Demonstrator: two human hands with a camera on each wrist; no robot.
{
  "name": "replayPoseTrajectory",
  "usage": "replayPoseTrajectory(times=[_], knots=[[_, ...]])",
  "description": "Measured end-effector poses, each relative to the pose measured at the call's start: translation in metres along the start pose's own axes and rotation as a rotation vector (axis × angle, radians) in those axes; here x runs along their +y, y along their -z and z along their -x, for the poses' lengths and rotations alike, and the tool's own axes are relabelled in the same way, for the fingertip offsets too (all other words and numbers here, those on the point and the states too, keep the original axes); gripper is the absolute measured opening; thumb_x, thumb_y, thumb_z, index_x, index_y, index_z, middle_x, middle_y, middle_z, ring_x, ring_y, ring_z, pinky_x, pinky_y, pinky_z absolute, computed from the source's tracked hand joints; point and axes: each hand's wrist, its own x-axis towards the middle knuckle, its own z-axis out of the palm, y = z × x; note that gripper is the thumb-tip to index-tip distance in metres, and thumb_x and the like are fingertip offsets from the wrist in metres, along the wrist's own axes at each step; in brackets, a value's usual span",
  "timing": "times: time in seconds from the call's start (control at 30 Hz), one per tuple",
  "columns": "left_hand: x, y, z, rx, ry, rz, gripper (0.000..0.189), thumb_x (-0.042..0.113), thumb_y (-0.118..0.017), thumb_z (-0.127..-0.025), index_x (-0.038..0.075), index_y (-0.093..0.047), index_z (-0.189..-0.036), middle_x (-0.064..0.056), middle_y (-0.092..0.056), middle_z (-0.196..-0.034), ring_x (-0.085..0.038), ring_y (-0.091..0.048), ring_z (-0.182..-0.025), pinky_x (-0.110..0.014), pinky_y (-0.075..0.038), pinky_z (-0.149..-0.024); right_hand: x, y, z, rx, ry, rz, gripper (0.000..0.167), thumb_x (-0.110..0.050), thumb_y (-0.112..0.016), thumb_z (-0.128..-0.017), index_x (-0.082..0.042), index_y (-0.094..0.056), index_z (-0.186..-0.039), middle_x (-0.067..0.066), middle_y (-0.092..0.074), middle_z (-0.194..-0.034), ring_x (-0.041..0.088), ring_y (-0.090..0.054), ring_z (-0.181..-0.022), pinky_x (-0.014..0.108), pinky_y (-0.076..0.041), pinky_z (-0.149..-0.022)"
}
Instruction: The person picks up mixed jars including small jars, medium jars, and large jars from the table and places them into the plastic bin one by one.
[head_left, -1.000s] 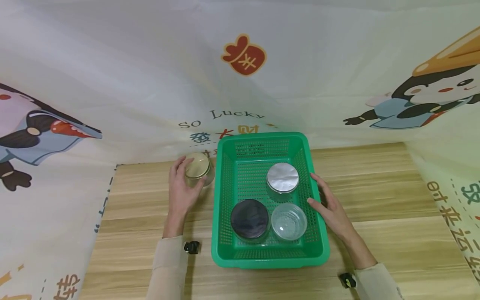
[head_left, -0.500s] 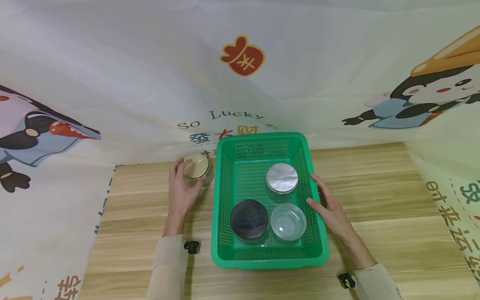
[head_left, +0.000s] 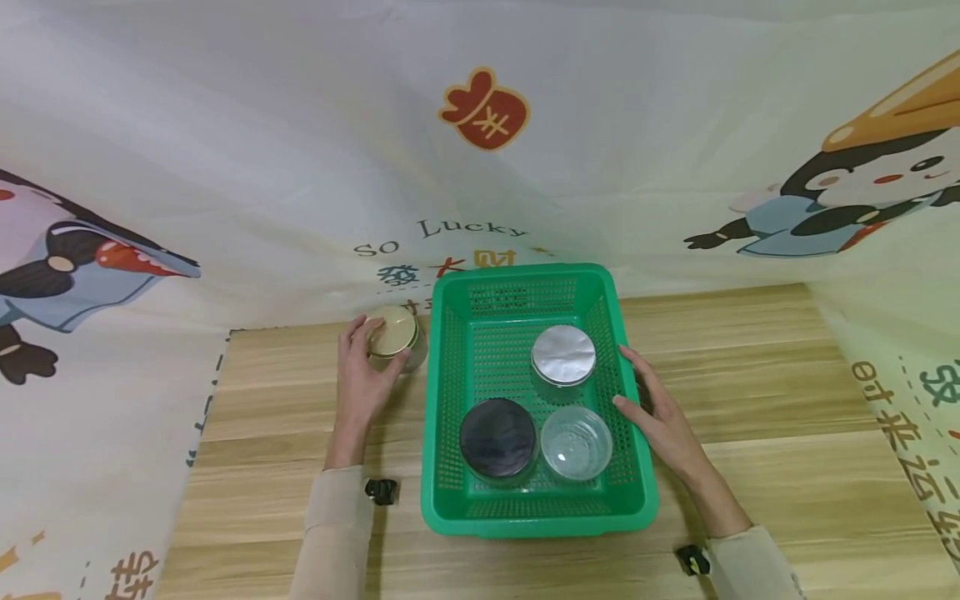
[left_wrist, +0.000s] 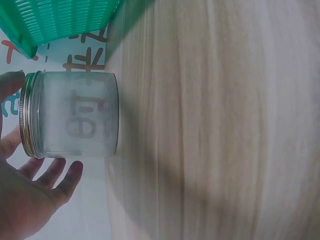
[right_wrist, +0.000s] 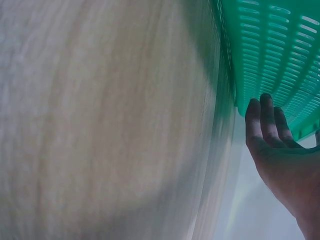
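A clear jar [left_wrist: 77,115] with a gold screw lid [head_left: 393,331] stands on the wooden table, left of a green plastic basket [head_left: 540,527]. My left hand [head_left: 360,387] grips this jar around its lid, the thumb on the near right side and a finger over the top. On the basket's right side lies my right hand [head_left: 667,429], its thumb and index fingertips at the rim. The other fingers [right_wrist: 269,120] stretch straight along the outer wall, as the right wrist view shows.
Inside the basket are a dark-lidded jar [head_left: 498,439], a silver-lidded jar [head_left: 564,356] and a clear round container [head_left: 576,444]. A printed white cloth [head_left: 315,167] hangs behind the table [head_left: 255,467] and at its sides.
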Motion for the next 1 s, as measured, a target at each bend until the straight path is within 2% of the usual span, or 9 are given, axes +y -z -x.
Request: replayPoseTrajectory(times=[0.1,0.2,0.77,1.0], knots=[[-0.0005,-0.0001,-0.0013,-0.005,0.012,-0.001,0.059,0.016,-0.082,-0.082,0.004,-0.055,-0.133,-0.020,-0.037,-0.148,-0.038,-0.039,-0.135,-0.052,-0.038,-0.106,-0.0001,-0.0001,-0.0002,-0.003,0.002,-0.014,0.065,-0.017,-0.056,-0.102,-0.033,-0.027,-0.157,0.010,-0.040,-0.151,0.025,-0.044,-0.130,0.026,-0.039,-0.101],[-0.0012,-0.0007,-0.0028,-0.014,0.021,-0.002,0.060,0.017,-0.082,-0.082,0.006,-0.055,-0.134,-0.019,-0.037,-0.148,-0.037,-0.039,-0.135,-0.051,-0.036,-0.107,-0.0001,0.0000,-0.0001,0.000,0.000,-0.017,0.064,-0.018,-0.056,-0.102,-0.034,-0.027,-0.157,0.010,-0.041,-0.150,0.021,-0.045,-0.129,0.020,-0.039,-0.099],[-0.0051,-0.0033,-0.0045,-0.027,-0.011,0.035,0.062,0.014,-0.081,-0.083,0.004,-0.051,-0.137,-0.019,-0.043,-0.146,-0.035,-0.040,-0.136,-0.050,-0.036,-0.108,0.0011,0.0006,0.0010,-0.007,-0.011,-0.004,0.064,-0.019,-0.055,-0.102,-0.035,-0.026,-0.157,0.011,-0.040,-0.150,0.026,-0.045,-0.130,0.021,-0.040,-0.098],[-0.0059,-0.0050,-0.0038,0.041,0.007,0.029,0.063,0.012,-0.086,-0.074,0.005,-0.057,-0.130,-0.019,-0.049,-0.137,-0.033,-0.046,-0.128,-0.050,-0.038,-0.105,0.0023,0.0008,0.0000,-0.008,-0.014,-0.007,0.064,-0.020,-0.055,-0.102,-0.036,-0.026,-0.156,0.009,-0.040,-0.151,0.023,-0.044,-0.130,0.022,-0.038,-0.100]])
